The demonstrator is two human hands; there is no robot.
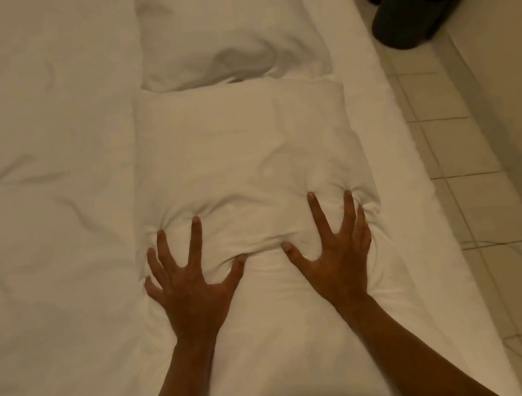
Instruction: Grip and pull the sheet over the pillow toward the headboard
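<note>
Left hand and right hand lie spread, fingers straight, pressing the near end of the pillow on the bed; it dents deeply, so probably soft and light; best gripped at its corners.

Both forearms bare, no sleeves in view. Left hand and right hand: no rings, watch, gloves or bands. Fingers long and slim, nails short, unpainted.

The pillow is soft matt white cloth, creased; the floor smooth glossy tile.
</note>
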